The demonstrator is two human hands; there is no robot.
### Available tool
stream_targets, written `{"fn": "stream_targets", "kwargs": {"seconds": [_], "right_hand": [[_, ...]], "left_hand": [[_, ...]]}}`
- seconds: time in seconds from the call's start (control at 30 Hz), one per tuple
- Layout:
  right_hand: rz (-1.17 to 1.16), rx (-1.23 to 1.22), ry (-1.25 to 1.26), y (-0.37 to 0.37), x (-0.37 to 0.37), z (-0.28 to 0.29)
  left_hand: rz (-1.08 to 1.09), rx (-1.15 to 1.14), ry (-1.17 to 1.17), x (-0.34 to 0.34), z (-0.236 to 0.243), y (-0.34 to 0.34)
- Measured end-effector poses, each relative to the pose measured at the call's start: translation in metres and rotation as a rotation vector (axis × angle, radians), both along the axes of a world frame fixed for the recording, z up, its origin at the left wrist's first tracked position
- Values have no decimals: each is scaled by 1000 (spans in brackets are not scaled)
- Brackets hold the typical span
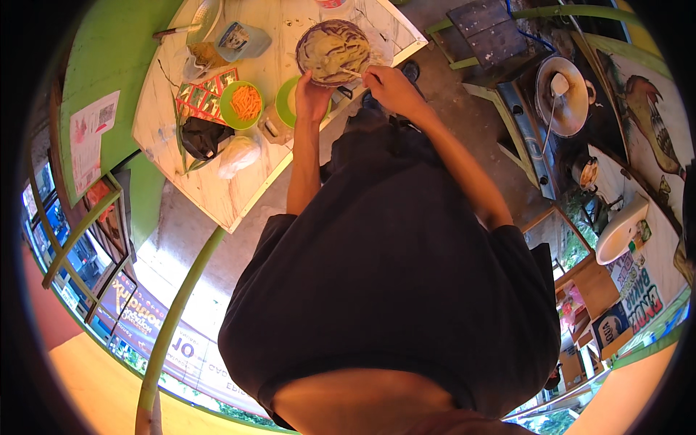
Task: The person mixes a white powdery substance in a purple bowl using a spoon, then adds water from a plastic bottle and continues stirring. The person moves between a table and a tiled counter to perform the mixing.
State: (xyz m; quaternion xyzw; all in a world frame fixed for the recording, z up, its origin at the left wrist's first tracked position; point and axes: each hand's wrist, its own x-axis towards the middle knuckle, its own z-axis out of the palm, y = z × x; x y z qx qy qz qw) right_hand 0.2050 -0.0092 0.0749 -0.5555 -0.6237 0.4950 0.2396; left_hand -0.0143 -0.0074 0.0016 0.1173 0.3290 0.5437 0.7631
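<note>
— Head view first: what do we see at the far edge of the white marbled table (239, 196)?

— We see a round dark bowl full of pale green shredded strands (333, 51), sitting at that edge near the table's right corner. The left hand (313, 96) lies against the bowl's near rim, fingers curled on it.

— And the right hand (390, 85)?

— Pinched shut on a thin pale stick (353, 72) whose tip reaches into the strands (we cannot tell what kind of tool it is).

— What lies around?

— Just left of the left hand we make out a small green bowl of orange shreds (244, 103), with a red and green patterned packet (204, 96) beside it. A black bag (201, 136) and a knotted white plastic bag (238, 154) lie nearer the table's left edge.
</note>
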Motion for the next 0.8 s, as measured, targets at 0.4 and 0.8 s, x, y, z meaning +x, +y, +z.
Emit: {"fn": "stream_targets", "kwargs": {"seconds": [0.4,0.8], "right_hand": [[5,15,42,-3,1,-1],[20,263,-388,-18,17,-1]], "left_hand": [[7,-18,-26,21,-2,7],[-110,-26,-12,26,4,-5]]}}
